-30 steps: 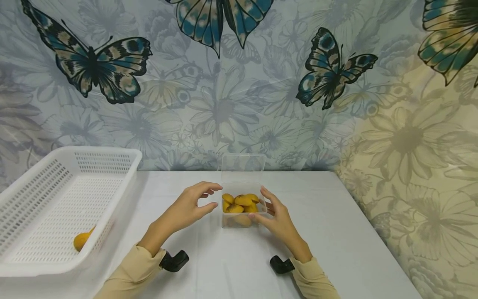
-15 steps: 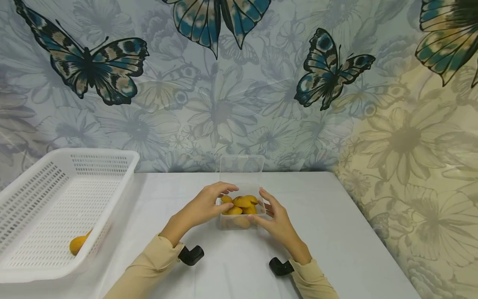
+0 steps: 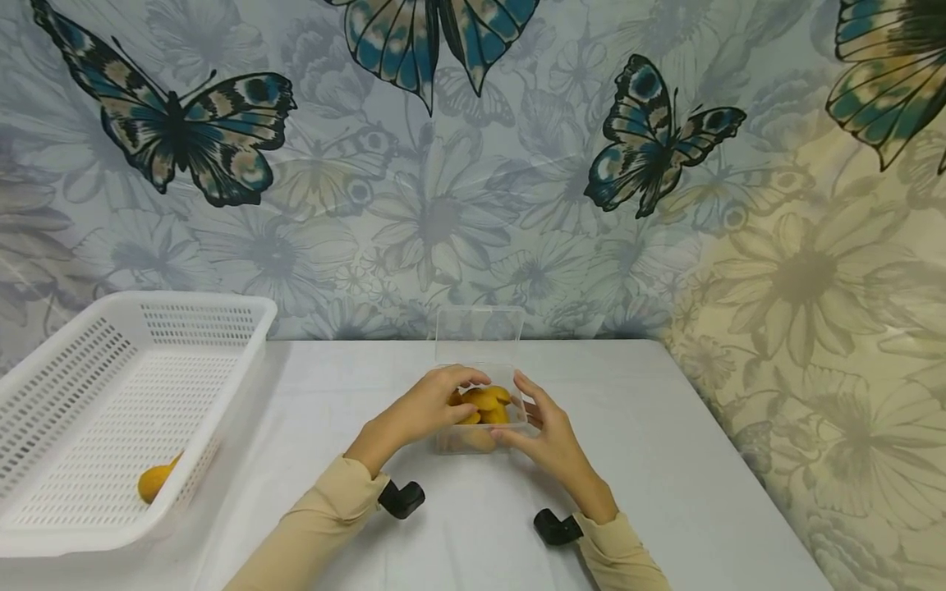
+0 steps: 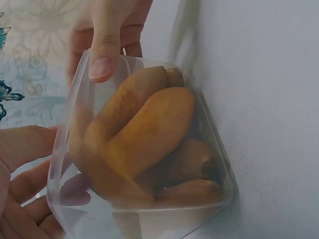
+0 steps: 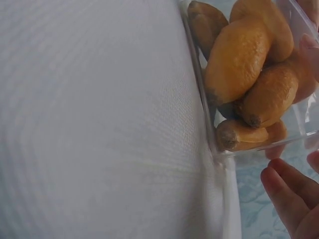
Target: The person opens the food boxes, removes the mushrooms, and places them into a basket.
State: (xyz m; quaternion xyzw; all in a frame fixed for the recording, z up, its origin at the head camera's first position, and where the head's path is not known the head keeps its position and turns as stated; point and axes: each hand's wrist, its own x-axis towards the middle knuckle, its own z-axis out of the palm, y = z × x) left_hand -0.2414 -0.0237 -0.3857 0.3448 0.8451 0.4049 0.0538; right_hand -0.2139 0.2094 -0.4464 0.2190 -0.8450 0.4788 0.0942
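Note:
A clear plastic box (image 3: 458,441) stands on the white table with its lid raised at the back. Several oblong yellow-orange fruits (image 3: 488,400) with dark ends lie piled inside it, large in the left wrist view too (image 4: 154,129). My left hand (image 3: 429,402) is over the box's left part, its thumb and fingers bent but spread apart above the fruits. It hides the box's left side in the head view. My right hand (image 3: 553,435) steadies the box at its right front corner, thumb (image 4: 103,62) against the front wall and fingers (image 5: 289,194) along the right side.
The upright clear lid (image 3: 479,324) leans near the patterned backdrop. At the left, a large white perforated basket (image 3: 222,394) holds yellow-orange fruit (image 3: 153,483) near its front right corner. Black wrist devices (image 3: 402,498) sit under both forearms. The table's right edge slopes away beyond my right arm.
My left hand has moved right, from beside the box to over its left part, covering some fruits. The right hand has stayed at the box's right corner.

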